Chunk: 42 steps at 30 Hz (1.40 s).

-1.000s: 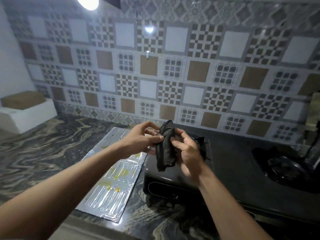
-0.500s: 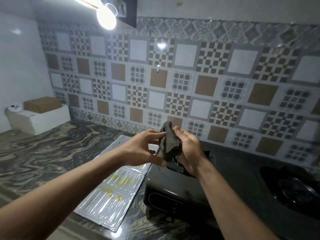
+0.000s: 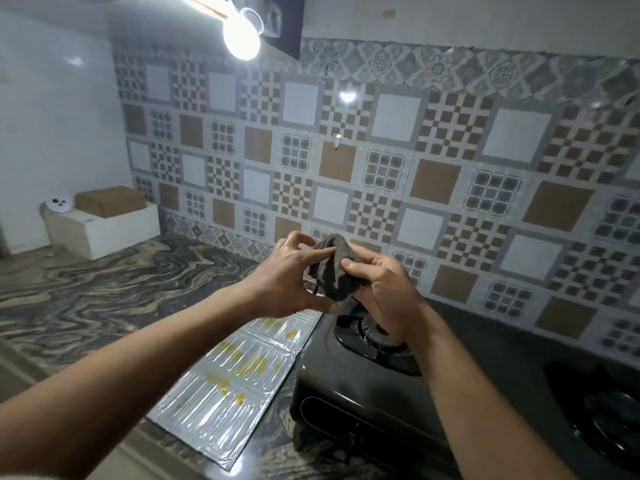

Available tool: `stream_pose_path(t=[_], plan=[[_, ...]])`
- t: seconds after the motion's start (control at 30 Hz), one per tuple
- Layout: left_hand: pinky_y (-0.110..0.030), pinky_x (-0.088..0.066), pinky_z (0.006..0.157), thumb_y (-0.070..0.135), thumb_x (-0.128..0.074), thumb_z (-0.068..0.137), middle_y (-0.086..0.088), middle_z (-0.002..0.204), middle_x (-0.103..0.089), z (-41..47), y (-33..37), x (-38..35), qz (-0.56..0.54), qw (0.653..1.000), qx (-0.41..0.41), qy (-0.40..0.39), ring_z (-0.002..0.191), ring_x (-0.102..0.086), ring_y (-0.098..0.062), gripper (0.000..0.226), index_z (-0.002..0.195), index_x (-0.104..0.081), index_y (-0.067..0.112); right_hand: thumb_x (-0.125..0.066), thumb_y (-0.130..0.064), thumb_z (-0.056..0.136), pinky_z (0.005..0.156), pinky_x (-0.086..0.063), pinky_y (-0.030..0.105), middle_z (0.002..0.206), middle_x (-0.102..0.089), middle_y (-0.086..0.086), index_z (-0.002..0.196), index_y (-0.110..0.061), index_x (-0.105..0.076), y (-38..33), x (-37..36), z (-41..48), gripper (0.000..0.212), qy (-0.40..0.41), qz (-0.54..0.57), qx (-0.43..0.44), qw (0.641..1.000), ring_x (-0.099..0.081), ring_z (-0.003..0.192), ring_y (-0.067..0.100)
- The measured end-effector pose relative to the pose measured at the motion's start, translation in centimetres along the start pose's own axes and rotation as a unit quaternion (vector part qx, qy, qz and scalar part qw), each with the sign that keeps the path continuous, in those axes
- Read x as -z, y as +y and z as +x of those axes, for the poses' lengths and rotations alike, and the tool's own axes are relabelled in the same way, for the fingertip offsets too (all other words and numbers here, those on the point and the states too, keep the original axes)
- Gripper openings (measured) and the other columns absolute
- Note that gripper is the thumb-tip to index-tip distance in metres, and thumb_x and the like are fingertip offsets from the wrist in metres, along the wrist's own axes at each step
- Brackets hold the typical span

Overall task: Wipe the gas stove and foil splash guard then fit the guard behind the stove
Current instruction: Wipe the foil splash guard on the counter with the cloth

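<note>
**Both hands on the cloth, above the stove's left burner**

From my seat I see both hands raised in front of the tiled wall [image 3: 450,168], sharing a dark grey cloth [image 3: 332,271] bunched into a lump. The left hand [image 3: 287,275] pinches it: its fingers [image 3: 318,253] lie across the near face of the cloth and the thumb presses in from below, with the other fingers arched and spread above. The right hand [image 3: 384,292] is curled round the other side, thumb on top, so that part of the cloth is hidden in its palm.

The gas stove [image 3: 363,386], black and glossy, sits on the marbled desk [image 3: 104,289] directly under the hands. Its left burner [image 3: 377,336] shows just below the right wrist. A second burner [image 3: 609,420] is at the far right.

The foil splash guard [image 3: 225,382] lies flat on the desk just beside the stove's left edge, not behind it, and yellow smears dot its ribbed panels.

Far left, a cardboard box [image 3: 110,200] rests on a white box [image 3: 114,230]. A bare bulb [image 3: 241,39] glares overhead.
</note>
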<state>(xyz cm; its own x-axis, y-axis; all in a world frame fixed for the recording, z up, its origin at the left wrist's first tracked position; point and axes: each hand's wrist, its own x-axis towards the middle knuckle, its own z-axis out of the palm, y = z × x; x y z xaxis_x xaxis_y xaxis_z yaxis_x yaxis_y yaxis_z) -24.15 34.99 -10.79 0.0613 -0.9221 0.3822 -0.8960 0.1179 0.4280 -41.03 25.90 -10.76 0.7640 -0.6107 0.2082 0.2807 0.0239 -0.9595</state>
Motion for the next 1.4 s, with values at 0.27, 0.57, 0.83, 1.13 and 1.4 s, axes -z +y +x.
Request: stream_pose_path(t=[0.27,0.57,0.83,1.13,1.4], plan=[[-0.022,-0.059,0.078,0.021,-0.061,0.095,-0.002,0.108,-0.075,1.2,-2.8,1.2,-0.129,0.989,0.013,0.068,0.089,-0.071,-0.009,0.026,0.118,-0.072,0.019,-0.064,-0.036,0.088,0.099,-0.051,0.050,0.119,-0.068,0.023,0.127,0.004,-0.053,2.1,-1.1,3.2,0.056,0.044,0.017,-0.046,0.998,-0.068,0.110,0.035],[-0.042,-0.062,0.073,0.020,-0.071,0.087,-0.013,0.095,-0.076,4.2,-10.9,2.1,-0.368,0.916,0.141,-0.076,0.087,-0.075,-0.024,0.018,0.094,-0.062,0.006,-0.064,-0.050,0.086,0.096,-0.054,0.050,0.111,-0.073,0.016,0.120,-0.006,-0.063,6.4,-3.2,9.1,0.056,0.091,-0.098,-0.071,0.989,-0.071,0.104,0.031],[-0.039,-0.061,0.080,0.028,-0.074,0.071,-0.006,0.082,-0.072,7.7,-21.3,2.8,-0.359,0.911,0.114,-0.170,0.080,-0.069,-0.016,0.019,0.077,-0.064,0.013,-0.047,-0.015,0.103,0.089,-0.056,0.043,0.126,-0.063,0.027,0.129,0.000,-0.058,11.1,-5.0,15.4,0.032,0.091,-0.024,-0.104,0.990,-0.063,0.113,0.036],[-0.031,-0.062,0.065,0.019,-0.066,0.089,-0.011,0.091,-0.073,10.0,-28.6,1.6,-0.423,0.879,0.114,-0.188,0.077,-0.072,-0.017,0.012,0.082,-0.057,0.014,-0.059,-0.016,0.098,0.079,-0.059,0.036,0.114,-0.070,0.021,0.127,0.001,-0.058,15.9,-6.6,20.6,0.034,0.207,0.042,-0.109,0.971,-0.069,0.096,0.027],[-0.042,-0.061,0.064,0.013,-0.054,0.098,0.008,0.058,-0.063,10.6,-31.5,-0.5,-0.465,0.851,0.188,-0.156,0.047,-0.060,-0.005,0.018,0.081,-0.051,0.013,-0.056,-0.011,0.098,0.092,-0.057,0.041,0.108,-0.072,0.018,0.116,0.000,-0.065,19.0,-6.9,22.8,0.023,0.257,0.065,-0.129,0.956,-0.070,0.100,0.028]])
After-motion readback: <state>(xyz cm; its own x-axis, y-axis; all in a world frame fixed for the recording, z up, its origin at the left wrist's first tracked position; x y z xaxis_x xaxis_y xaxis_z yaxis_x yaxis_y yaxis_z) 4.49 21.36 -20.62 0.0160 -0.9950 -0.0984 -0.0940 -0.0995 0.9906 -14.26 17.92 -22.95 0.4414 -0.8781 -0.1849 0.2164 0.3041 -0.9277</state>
